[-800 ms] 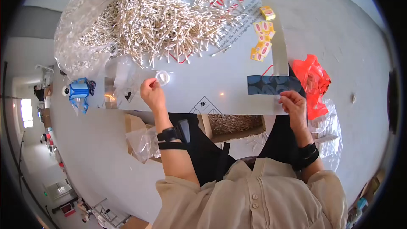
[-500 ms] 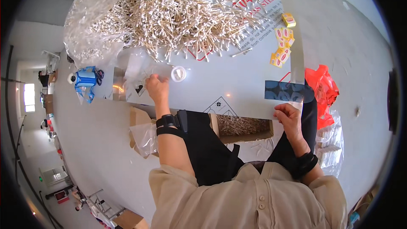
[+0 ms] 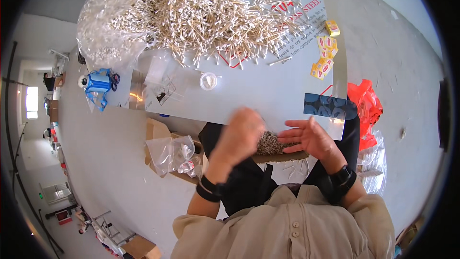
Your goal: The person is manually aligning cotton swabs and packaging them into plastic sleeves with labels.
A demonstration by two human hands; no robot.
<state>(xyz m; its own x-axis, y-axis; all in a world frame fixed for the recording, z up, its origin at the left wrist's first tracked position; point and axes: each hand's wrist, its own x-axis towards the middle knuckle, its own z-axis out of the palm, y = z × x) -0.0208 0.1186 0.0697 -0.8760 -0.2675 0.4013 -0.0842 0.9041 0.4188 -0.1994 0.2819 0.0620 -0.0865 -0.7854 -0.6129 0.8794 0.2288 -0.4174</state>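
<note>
My left hand (image 3: 242, 133), smeared by motion, hovers over the table's near edge; whether its fingers hold anything cannot be made out. To its right is my right hand (image 3: 312, 139), fingers stretched apart with nothing in them. Between and below the two hands, an open cardboard box of cotton swabs (image 3: 269, 146) sits under the table edge, partly covered by them. A small round clear tub (image 3: 208, 81) with something white in it stands on the table beyond my left hand. Farther back rises a large heap of cotton swabs (image 3: 201, 19).
A clear plastic bag (image 3: 112, 38) lies under the heap's left side. Yellow packets (image 3: 323, 62) and a small yellow box (image 3: 332, 28) are at the table's right. A blue bottle (image 3: 97, 83) stands left, a carton (image 3: 155, 132) below. Red plastic bag (image 3: 364, 110) at right.
My left hand has moved right and nearer, from beside the tub to the table's near edge. My right hand has shifted slightly left and its fingers have spread.
</note>
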